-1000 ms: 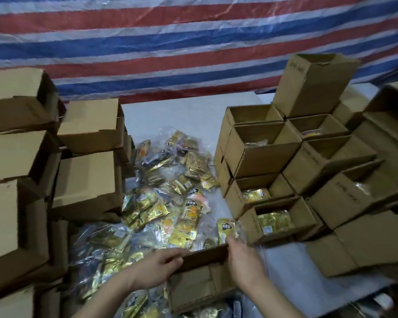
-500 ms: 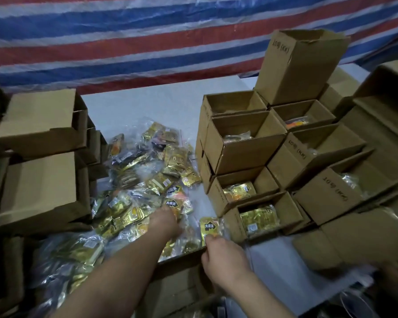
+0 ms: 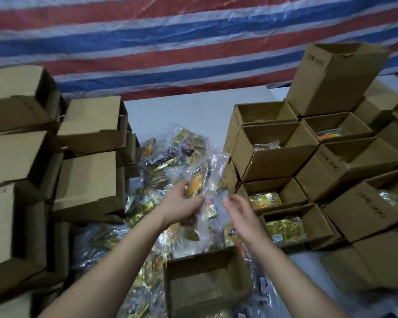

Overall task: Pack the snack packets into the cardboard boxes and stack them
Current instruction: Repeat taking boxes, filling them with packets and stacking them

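Left grip (image 3: 182, 206) pinches a clear snack packet (image 3: 202, 177); right grip (image 3: 244, 214) spread just beside it. Empty cardboard box (image 3: 207, 281) below both.

The cardboard boxes (image 3: 271, 150) from one to four o'clock are matt brown corrugated board with raw edges, as are the closed boxes (image 3: 87, 125) at nine. The snack packets (image 3: 170, 157) at centre are glossy gold foil under clear, crinkled, shiny plastic. The counter (image 3: 193, 111) looks smooth, matt white. At twelve o'clock hangs a woven plastic tarpaulin (image 3: 170, 42), slightly sheened.
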Tool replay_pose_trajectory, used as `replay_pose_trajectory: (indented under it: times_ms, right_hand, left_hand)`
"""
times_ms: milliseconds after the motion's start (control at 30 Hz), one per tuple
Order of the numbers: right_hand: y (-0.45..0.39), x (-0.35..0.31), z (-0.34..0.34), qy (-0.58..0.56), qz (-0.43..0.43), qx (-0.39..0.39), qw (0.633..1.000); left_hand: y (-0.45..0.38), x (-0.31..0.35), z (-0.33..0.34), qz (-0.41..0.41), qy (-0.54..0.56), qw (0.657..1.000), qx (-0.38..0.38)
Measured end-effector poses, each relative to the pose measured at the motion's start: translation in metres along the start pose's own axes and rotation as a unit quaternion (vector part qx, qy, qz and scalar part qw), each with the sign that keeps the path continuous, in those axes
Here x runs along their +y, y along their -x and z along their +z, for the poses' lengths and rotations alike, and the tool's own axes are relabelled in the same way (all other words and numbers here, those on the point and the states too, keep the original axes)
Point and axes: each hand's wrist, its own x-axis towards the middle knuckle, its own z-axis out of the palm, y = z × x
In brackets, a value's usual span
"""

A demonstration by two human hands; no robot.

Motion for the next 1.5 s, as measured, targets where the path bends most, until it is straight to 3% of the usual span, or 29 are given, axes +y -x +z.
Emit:
replay_pose_trajectory:
  times_ms: [67, 133, 200, 300, 367, 433, 533, 667, 833, 1133, 1367, 1433, 1500]
  right_hand:
    - [-0.002, -0.031, 0.005, -0.202, 0.02, -0.096, 0.975]
    - [0.002, -0.054, 0.01, -0.305, 0.014, -0.175, 0.936]
    - [0.009, -0.068, 0.015, -0.336, -0.001, -0.202, 0.92]
    - [0.015, -0.07, 0.018, -0.314, -0.026, -0.197, 0.928]
    - [0.018, -0.062, 0.014, -0.28, -0.034, -0.143, 0.949]
    - [0.02, -0.046, 0.008, -0.212, -0.063, -0.077, 0.972]
    - [0.031, -0.019, 0.001, -0.011, -0.133, -0.106, 0.985]
    - [0.036, 0.006, 0.013, 0.237, -0.201, -0.281, 0.908]
    - [0.024, 0.022, 0.033, 0.446, -0.108, -0.42, 0.783]
    - [0.006, 0.069, 0.075, 0.567, -0.069, -0.404, 0.714]
    - [0.007, 0.048, 0.051, 0.487, -0.002, -0.413, 0.77]
    - [0.006, 0.038, 0.041, 0.503, -0.007, -0.405, 0.764]
    - [0.008, 0.039, 0.043, 0.553, 0.008, -0.407, 0.727]
  left_hand:
    - [0.028, 0.026, -0.005, 0.066, 0.028, 0.997, -0.014]
    - [0.05, 0.043, -0.001, 0.128, 0.024, 0.991, -0.013]
    - [0.064, 0.05, 0.007, 0.18, -0.05, 0.982, 0.04]
    - [0.076, 0.041, 0.011, 0.22, -0.212, 0.947, 0.097]
    - [0.085, 0.026, 0.002, 0.234, -0.235, 0.94, 0.076]
    - [0.092, -0.003, -0.013, 0.197, -0.187, 0.962, 0.032]
    - [0.105, -0.067, -0.024, 0.08, -0.186, 0.979, 0.001]
    - [0.113, -0.132, -0.004, -0.005, -0.155, 0.988, -0.008]
    - [0.114, -0.143, 0.007, -0.026, -0.054, 0.998, 0.029]
    - [0.112, -0.142, 0.027, 0.0, -0.056, 0.993, 0.102]
    - [0.113, -0.147, 0.03, 0.004, -0.064, 0.992, 0.107]
    - [0.114, -0.149, 0.03, 0.001, -0.055, 0.993, 0.106]
    - [0.115, -0.15, 0.032, -0.001, -0.057, 0.993, 0.107]
